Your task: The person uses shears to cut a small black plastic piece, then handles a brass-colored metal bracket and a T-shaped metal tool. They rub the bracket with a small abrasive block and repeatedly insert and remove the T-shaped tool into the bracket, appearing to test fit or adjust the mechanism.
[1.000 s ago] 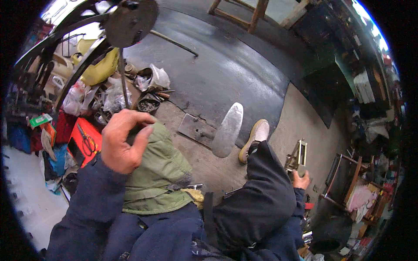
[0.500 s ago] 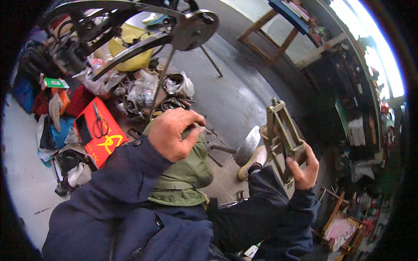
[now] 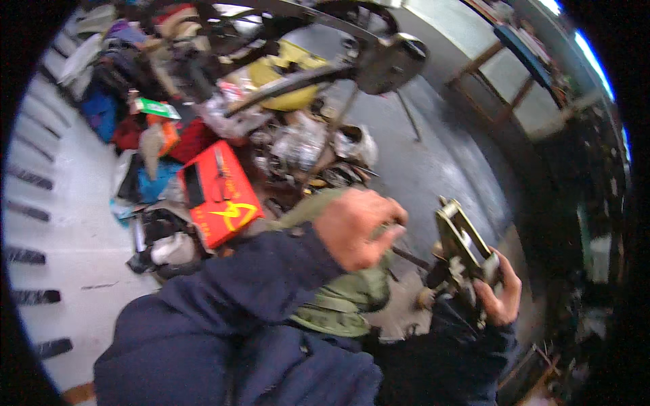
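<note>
My left hand [image 3: 359,230] is closed in a pinch above a green cloth bag or cover [image 3: 345,304] over my lap. Whatever lies between its thumb and forefinger is too small and blurred to make out. On the other side, my right hand [image 3: 500,289] grips the lower end of an olive-coloured metal frame [image 3: 459,233] with two long parallel sides. The frame points up and away from me, its far end free. A gap separates the two hands.
Left of my arm, a red box [image 3: 223,196] with dark scissors on it lies among bags and cloths. Beyond stand a black machine with a round head [image 3: 393,64] and a yellow basin [image 3: 288,74]. A wooden-legged stool [image 3: 504,74] is far right; dark shelving lines the right side.
The view has swung left, so everything sits further right in the picture, with some blur. My left hand keeps its pinch, and my right hand still grips the metal frame.
</note>
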A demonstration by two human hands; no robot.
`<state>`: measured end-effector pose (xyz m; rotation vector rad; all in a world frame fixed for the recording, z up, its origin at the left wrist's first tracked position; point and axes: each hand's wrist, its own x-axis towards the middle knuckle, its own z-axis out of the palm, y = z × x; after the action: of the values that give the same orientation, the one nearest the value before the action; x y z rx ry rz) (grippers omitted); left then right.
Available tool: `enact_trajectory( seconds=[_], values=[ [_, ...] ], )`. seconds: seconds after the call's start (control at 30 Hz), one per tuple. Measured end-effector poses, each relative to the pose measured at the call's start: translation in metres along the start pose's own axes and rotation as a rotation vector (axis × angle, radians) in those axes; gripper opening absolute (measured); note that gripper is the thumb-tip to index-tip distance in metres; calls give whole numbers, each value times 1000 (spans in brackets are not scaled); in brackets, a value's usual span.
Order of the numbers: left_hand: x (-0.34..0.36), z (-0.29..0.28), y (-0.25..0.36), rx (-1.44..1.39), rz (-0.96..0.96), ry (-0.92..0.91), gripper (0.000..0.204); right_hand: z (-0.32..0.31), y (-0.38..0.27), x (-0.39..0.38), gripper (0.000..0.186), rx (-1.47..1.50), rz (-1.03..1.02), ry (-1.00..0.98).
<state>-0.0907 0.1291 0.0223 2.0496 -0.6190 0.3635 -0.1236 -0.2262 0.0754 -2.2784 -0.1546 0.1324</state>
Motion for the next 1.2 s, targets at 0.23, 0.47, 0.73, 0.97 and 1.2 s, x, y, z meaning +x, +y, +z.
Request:
enact_trajectory(
  seconds=[0.23,0.47,0.73,0.97,1.2],
  values=[
    [-8,10,12,-46,-62,26,15,13,7,-4,67,-62,37,53],
    [-51,-10,-3,-146,-83,250,22,26,10,-4,59,-36,-153,132],
    [-203,-65,-82,-143,-878,184,27,24,20,-3,65,88,-69,32],
    [-323,-98,-113,-18,-1099,-29,37,13,47,1,73,145,-54,-46],
    [-396,-111,-120,46,-1102,140,34,16,40,3,83,105,-87,-2]
  ],
)
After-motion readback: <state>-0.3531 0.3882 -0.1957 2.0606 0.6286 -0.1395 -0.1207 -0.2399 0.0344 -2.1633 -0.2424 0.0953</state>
